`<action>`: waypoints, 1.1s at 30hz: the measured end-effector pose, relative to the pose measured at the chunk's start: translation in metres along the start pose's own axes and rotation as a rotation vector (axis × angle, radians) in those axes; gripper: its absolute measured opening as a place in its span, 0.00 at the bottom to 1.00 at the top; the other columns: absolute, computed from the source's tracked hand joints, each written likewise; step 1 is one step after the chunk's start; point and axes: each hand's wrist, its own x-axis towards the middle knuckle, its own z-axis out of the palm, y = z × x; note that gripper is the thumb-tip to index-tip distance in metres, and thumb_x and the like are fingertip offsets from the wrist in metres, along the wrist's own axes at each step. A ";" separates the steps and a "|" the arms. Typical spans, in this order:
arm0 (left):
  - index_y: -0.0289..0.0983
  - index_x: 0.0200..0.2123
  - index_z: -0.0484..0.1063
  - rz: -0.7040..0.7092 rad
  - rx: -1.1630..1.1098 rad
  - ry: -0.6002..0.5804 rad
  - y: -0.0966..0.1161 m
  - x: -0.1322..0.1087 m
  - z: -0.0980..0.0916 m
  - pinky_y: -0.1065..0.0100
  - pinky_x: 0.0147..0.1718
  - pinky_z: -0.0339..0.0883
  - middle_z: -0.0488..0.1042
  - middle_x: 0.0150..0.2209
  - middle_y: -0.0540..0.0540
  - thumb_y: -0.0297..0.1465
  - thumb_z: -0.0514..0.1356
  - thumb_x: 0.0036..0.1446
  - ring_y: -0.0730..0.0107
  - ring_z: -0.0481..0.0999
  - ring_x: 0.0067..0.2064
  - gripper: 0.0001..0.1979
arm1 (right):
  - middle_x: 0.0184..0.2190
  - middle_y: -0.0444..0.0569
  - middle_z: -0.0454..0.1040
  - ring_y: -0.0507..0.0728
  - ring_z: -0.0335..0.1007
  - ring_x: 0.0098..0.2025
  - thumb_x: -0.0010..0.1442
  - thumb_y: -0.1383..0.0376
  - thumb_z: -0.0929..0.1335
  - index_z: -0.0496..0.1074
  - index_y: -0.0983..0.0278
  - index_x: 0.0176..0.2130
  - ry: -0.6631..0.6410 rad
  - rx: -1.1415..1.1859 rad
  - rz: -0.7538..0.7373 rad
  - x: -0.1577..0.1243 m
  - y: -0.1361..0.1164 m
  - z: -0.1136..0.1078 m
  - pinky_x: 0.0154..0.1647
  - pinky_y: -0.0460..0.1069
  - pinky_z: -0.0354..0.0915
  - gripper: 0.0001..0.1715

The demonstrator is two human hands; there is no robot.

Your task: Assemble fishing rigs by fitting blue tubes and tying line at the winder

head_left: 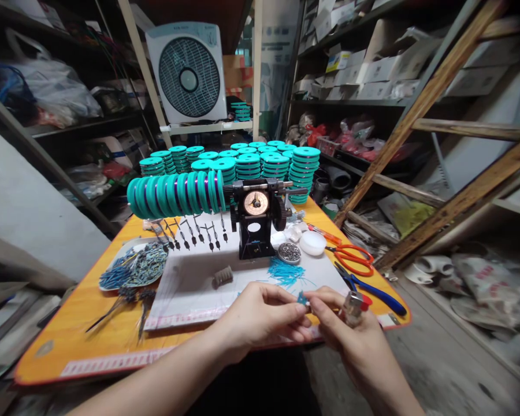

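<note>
My left hand (264, 315) and my right hand (357, 344) meet above the table's front edge. Thumb and fingers of both pinch a tiny blue piece (302, 298), too small to make out fully. A lighter (354, 307) with a metal top and a red button is tucked in my right hand. Just beyond my fingers lies a pile of thin blue strips (286, 271), beside a round dish of small metal parts (289, 252). A ribbed grey piece (223, 277) rests on the white board (186, 300), left of my left hand.
A black winder (256, 216) carries a row of teal spools (177, 193); stacked spools (247, 162) stand behind. Orange scissors (353, 258) and blue-handled pliers (375, 292) lie right. A plate of blue pieces (134, 263) sits left. A wooden ladder (398, 138) leans at right.
</note>
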 end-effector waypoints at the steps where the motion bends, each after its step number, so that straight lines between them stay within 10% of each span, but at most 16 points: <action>1: 0.27 0.30 0.75 -0.004 0.000 -0.002 0.000 0.000 0.000 0.69 0.35 0.68 0.76 0.27 0.44 0.40 0.73 0.39 0.75 0.75 0.28 0.22 | 0.27 0.44 0.68 0.49 0.63 0.27 0.61 0.58 0.69 0.77 0.61 0.38 -0.004 -0.018 -0.015 0.000 -0.001 -0.001 0.25 0.44 0.58 0.10; 33: 0.29 0.29 0.76 0.017 0.032 -0.010 -0.001 -0.002 0.002 0.69 0.35 0.68 0.76 0.26 0.45 0.41 0.72 0.40 0.73 0.75 0.29 0.21 | 0.26 0.46 0.71 0.52 0.67 0.29 0.59 0.58 0.70 0.77 0.63 0.36 0.009 -0.048 -0.050 0.001 -0.005 0.002 0.29 0.46 0.62 0.11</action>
